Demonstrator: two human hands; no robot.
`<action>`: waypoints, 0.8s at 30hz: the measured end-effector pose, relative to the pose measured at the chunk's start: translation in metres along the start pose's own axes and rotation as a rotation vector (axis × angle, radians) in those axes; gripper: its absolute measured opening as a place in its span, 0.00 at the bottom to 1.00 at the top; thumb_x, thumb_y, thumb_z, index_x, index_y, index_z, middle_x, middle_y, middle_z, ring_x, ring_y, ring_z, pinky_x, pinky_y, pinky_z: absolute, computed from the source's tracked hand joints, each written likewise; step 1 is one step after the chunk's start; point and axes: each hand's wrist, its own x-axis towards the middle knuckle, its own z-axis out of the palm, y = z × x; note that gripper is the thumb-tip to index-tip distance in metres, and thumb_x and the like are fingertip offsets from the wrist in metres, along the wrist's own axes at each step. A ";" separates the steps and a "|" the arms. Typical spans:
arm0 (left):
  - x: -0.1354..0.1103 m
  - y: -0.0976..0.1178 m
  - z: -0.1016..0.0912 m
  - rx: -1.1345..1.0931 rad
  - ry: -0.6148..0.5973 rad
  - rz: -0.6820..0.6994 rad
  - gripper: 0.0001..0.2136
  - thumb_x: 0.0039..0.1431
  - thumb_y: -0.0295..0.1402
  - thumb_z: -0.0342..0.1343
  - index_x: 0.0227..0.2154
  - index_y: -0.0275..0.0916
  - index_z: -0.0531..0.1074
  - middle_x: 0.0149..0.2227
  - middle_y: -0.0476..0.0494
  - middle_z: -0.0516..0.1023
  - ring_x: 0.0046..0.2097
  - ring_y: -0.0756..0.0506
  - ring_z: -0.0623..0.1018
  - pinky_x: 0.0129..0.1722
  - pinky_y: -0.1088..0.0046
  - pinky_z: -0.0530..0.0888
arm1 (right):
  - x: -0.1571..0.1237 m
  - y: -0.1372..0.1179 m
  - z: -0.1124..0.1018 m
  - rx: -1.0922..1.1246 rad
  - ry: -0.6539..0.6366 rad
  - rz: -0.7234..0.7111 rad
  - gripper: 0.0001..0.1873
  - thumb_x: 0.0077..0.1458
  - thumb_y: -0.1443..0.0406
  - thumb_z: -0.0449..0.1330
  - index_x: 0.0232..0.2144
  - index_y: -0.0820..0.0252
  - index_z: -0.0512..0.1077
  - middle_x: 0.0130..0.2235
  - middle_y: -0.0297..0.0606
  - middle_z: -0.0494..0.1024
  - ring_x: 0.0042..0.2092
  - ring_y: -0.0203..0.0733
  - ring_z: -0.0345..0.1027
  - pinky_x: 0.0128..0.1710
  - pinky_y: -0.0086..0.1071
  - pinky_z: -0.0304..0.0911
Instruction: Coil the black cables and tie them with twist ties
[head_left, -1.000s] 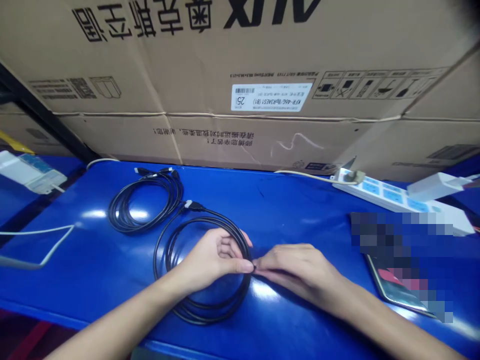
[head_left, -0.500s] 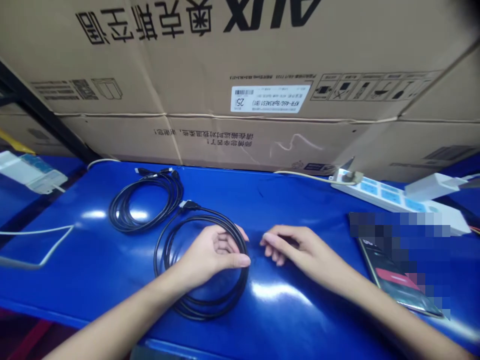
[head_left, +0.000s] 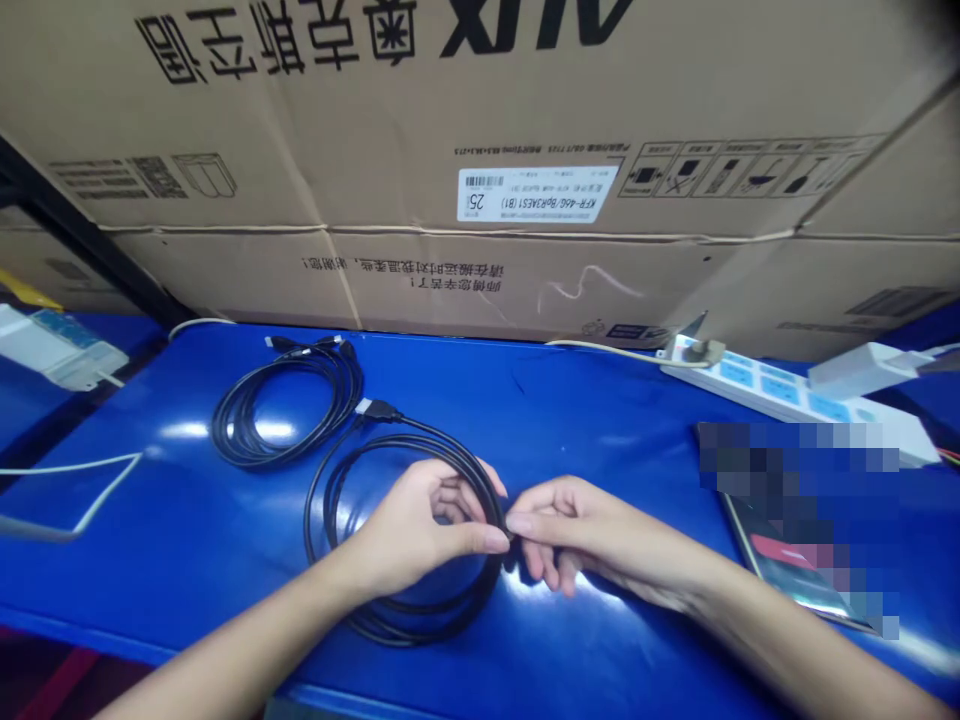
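Note:
My left hand [head_left: 416, 515] is closed round the right side of a coiled black cable [head_left: 397, 606], thumb on top and fingers inside the loop. One plug [head_left: 379, 410] of this cable, black with a silver tip, points left at the top of the coil. My right hand [head_left: 574, 535] meets the coil's right edge beside the left thumb. Its thumb and index finger pinch the cable there, while the other fingers curl loosely below. What lies just under the pinch is partly hidden. A second black cable coil [head_left: 292, 455] rests on the blue table farther left.
A large cardboard box [head_left: 420, 200] forms a wall behind the blue table [head_left: 600, 640]. At the right are a white power strip [head_left: 772, 385] with an adapter [head_left: 859, 370], and a dark, partly blurred flat object [head_left: 795, 560]. A white cable [head_left: 105, 495] lies at the left.
My right hand has moved left and slightly down, from apart to touching the coil's right edge. The left hand keeps its grip, and the coil's right side has shifted slightly right.

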 end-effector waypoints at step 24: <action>0.004 -0.010 -0.005 -0.085 -0.012 -0.082 0.25 0.37 0.36 0.78 0.39 0.36 0.76 0.26 0.52 0.78 0.27 0.50 0.75 0.31 0.73 0.71 | -0.018 -0.001 -0.011 -1.713 0.135 -1.254 0.24 0.72 0.72 0.41 0.50 0.63 0.77 0.41 0.43 0.86 0.36 0.44 0.79 0.32 0.35 0.72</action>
